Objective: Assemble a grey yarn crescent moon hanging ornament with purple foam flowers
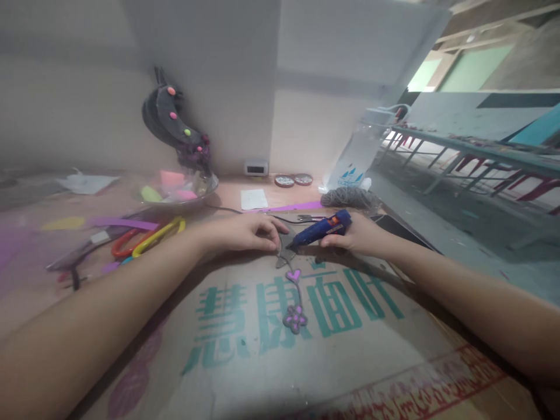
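Observation:
My right hand (352,234) is wrapped round a blue hot glue gun (322,229), its nozzle pointing left and down at a small grey star-like piece (286,248). From the other side my left hand (258,232) pinches the edge of that grey piece, thumb and fingers together. A thin grey cord runs from it toward me, bearing a pink heart (293,275) and, at its end, a grey flower with pink petals (295,318). These lie on a printed cardboard sheet (245,373). Whether the nozzle touches the grey piece, I cannot tell.
Scissors with yellow and red handles (149,240) lie at left, before a clear bowl (179,195) of coloured scraps. A dark crescent with pompoms (168,114) stands behind it. Grey yarn (347,198) and a water bottle (361,149) are at back right.

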### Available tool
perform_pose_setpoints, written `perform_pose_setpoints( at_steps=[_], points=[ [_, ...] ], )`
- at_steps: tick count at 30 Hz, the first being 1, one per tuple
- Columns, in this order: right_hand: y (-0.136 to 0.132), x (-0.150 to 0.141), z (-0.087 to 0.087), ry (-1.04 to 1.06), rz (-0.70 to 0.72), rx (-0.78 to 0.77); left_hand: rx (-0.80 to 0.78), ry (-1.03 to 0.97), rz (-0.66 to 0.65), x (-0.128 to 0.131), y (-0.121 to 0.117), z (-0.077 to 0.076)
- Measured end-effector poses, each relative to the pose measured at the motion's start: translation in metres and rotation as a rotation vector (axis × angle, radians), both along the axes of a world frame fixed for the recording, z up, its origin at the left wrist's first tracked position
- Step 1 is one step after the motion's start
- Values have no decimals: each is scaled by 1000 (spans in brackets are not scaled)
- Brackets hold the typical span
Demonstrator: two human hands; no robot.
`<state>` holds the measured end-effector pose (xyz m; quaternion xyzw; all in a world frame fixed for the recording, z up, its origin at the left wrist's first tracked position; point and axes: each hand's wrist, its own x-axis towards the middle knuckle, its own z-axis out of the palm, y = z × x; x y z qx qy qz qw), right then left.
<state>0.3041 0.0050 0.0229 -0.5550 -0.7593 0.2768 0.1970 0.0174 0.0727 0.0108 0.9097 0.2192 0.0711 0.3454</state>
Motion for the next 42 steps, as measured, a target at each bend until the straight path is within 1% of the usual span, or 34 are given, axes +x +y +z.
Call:
perform_pose_setpoints(
  at_steps=[4,8,11,14,17,24,29,35,42],
  points=[
    [-1,-1,2,-19,-25,4,1,-1,6,0,1,-1],
    [0,-2,3,-29,-7,-13,1,7,8,0,1,0],
    [0,-2,3,-20,-19,-17,-2,9,5,0,0,1],
    [0,0,2,23,-32,-67,-5,4,3,0,0,0],
    [3,5,2,71,17,-140,-5,1,4,0,0,0],
    [10,17,-1,102,105,-161,-14,-1,11,0,-1,2],
    [10,15,-2,149,117,-176,-11,8,9,0,-5,6],
    [5,11,3,119,127,-103,-17,8,6,1,-6,6],
    [7,11,4,172,202,-173,-6,11,12,1,-5,7]
  ],
)
